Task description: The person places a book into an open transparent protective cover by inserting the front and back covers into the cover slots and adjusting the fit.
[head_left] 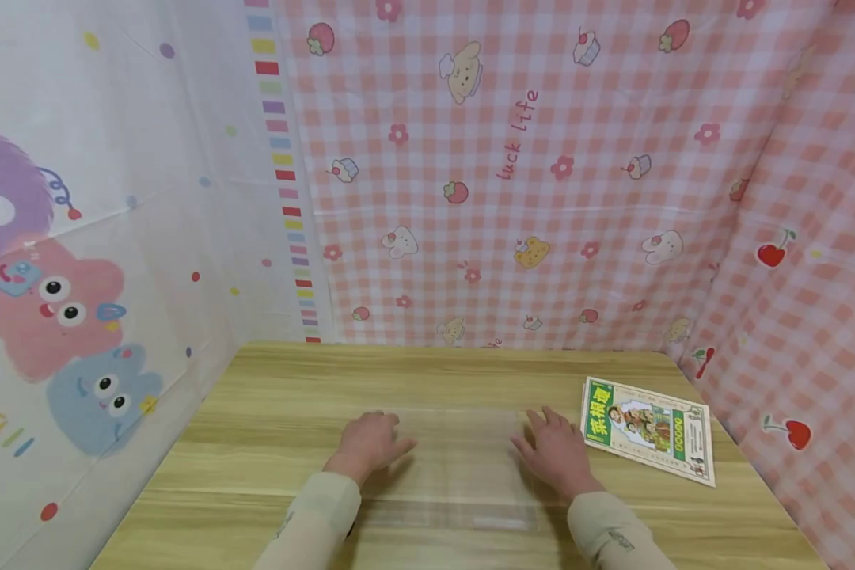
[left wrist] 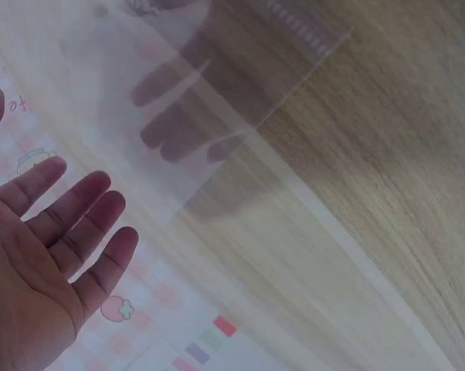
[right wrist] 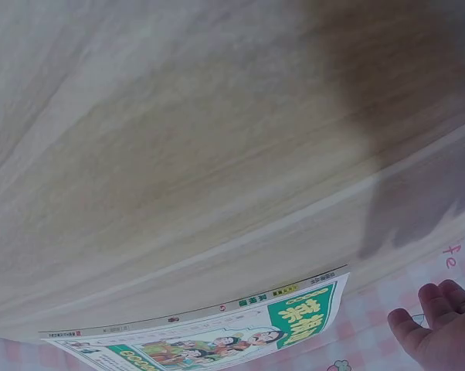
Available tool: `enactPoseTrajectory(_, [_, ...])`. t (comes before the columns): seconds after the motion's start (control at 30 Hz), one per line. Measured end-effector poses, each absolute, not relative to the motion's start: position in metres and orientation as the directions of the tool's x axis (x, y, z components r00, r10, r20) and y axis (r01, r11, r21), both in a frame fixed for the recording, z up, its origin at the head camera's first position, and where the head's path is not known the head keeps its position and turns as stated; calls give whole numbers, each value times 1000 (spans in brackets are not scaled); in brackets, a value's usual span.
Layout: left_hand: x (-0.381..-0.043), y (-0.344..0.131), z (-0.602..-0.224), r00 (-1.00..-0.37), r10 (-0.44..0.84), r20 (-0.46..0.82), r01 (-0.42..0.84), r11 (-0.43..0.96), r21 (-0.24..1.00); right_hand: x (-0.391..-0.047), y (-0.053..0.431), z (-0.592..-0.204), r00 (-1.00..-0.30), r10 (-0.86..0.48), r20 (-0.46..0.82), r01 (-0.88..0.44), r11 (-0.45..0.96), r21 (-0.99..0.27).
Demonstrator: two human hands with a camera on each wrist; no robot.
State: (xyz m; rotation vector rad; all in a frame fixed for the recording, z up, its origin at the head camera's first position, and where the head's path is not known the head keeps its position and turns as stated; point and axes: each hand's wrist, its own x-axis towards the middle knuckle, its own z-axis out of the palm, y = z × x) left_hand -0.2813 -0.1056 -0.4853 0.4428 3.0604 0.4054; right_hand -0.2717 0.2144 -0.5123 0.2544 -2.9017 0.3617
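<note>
A clear plastic sheet [head_left: 463,467], shaped like a book cover, lies flat on the wooden table with a banded strip along its near side. At its left edge is my left hand [head_left: 370,445], fingers loosely spread. The left wrist view shows that hand [left wrist: 32,270] holding nothing, its reflection on the glossy sheet [left wrist: 159,54]. My right hand [head_left: 554,453] hovers or rests by the sheet's right edge, fingers relaxed; contact cannot be told. Only part of the right hand [right wrist: 445,332] shows in the right wrist view. Right of it lies a green and cream illustrated book [head_left: 648,427].
The wooden table [head_left: 271,396] meets a pink checked cloth [head_left: 427,158] at the back and another checked cloth [head_left: 819,317] on the right. A white cartoon-printed cloth [head_left: 171,261] hangs along the left side.
</note>
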Motion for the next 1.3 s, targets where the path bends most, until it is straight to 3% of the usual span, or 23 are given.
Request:
enactPoseTrajectory(0.7, [-278, -100, -475, -958, 270, -99, 225, 918, 326, -278, 253, -510, -953, -140, 269, -194, 963, -185])
enactPoseTrajectory(1.3, [-276, -100, -475, -953, 280, -113, 233, 920, 314, -288, 301, -499, -951, -138, 276, -175, 978, -114])
